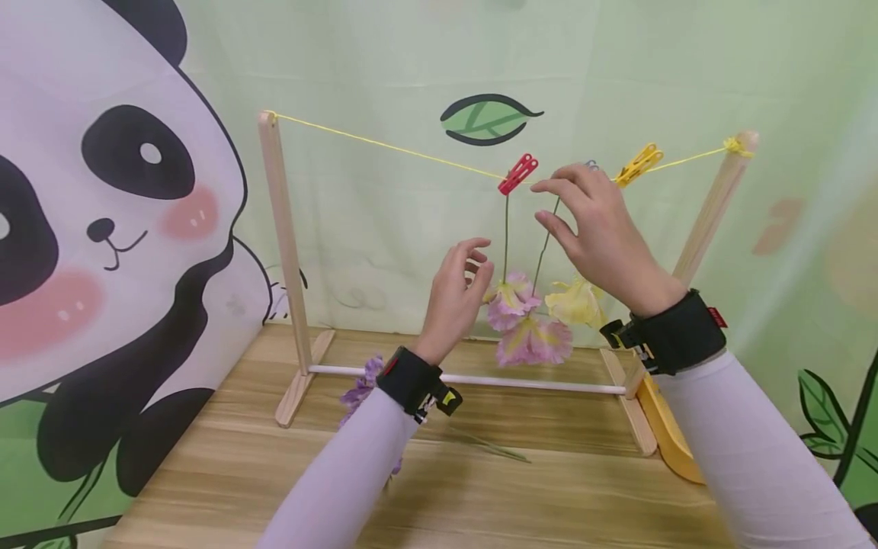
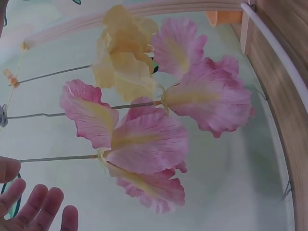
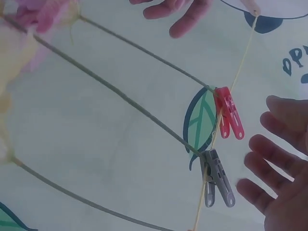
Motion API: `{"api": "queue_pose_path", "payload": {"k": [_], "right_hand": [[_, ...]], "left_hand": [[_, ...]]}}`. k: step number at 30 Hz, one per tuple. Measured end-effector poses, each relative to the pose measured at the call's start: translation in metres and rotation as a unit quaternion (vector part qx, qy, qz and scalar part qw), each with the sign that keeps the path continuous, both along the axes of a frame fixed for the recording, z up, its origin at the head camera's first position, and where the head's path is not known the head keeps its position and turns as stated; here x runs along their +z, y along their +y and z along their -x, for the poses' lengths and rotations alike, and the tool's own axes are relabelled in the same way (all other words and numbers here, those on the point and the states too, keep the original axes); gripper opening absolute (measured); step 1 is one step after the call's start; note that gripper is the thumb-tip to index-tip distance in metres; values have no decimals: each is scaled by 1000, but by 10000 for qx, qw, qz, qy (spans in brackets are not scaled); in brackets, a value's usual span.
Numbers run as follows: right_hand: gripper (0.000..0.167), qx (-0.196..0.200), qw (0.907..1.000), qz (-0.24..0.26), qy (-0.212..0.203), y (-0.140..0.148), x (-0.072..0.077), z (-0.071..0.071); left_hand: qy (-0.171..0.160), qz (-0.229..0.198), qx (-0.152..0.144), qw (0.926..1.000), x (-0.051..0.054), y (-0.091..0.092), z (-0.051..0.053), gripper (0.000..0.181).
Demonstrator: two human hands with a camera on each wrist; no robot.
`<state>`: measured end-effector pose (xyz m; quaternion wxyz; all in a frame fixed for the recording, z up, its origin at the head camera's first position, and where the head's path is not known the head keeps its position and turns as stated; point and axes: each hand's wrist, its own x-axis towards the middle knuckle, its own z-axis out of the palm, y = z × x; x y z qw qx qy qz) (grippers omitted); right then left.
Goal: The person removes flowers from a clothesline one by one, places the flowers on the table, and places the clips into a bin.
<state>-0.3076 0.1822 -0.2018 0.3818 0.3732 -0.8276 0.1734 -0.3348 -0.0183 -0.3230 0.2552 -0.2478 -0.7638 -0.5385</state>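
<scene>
A yellow string (image 1: pixel 384 145) sags between two wooden posts. Pegged to it hang two pink flowers (image 2: pixel 149 142) and a yellow flower (image 2: pixel 122 57), heads down. A red clothespin (image 1: pixel 517 174) and a grey clothespin (image 3: pixel 216 178) grip the pink flowers' stems; a yellow clothespin (image 1: pixel 639 165) sits farther right. My right hand (image 1: pixel 597 229) is raised near the grey clothespin, fingers loosely bent and apart from it in the right wrist view. Left of the nearer pink flower, my left hand (image 1: pixel 458 297) holds nothing, its fingers spread and relaxed.
The wooden stand's left post (image 1: pixel 284 244) and right post (image 1: pixel 713 206) rise from feet on the table (image 1: pixel 226 473), joined low down by a white rod (image 1: pixel 535 383). A purple flower (image 1: pixel 360 390) lies partly behind the left forearm. An orange-yellow container (image 1: pixel 668 431) stands at the right.
</scene>
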Motion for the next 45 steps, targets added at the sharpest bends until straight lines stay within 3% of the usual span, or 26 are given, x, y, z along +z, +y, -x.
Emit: {"api": "queue_pose_path", "payload": {"k": [3, 7, 15, 24, 32, 37, 45], "right_hand": [[33, -57, 9998, -85, 188, -3, 9, 6], [37, -172, 9995, -251, 98, -7, 19, 14], [42, -420, 9953, -808, -343, -17, 40, 25], [38, -856, 9817, -1376, -1000, -24, 59, 29], [29, -1102, 9728, -1647, -1202, -25, 65, 32], [22, -1083, 9724, -1625, -1277, -27, 66, 33], [10, -785, 9846, -970, -1228, -31, 63, 37]], "left_hand": [[-40, -43, 15, 10000, 4, 2, 5, 39], [-111, -17, -41, 9999, 8, 6, 10, 42], [-346, 7, -220, 9992, 14, 14, 16, 47], [-564, -205, -614, 9963, 26, 20, 22, 45], [-581, -29, -377, 9976, 25, 24, 23, 31], [-481, -24, -269, 9985, 24, 23, 23, 24], [-435, -199, -233, 9986, 26, 19, 25, 23]]}}
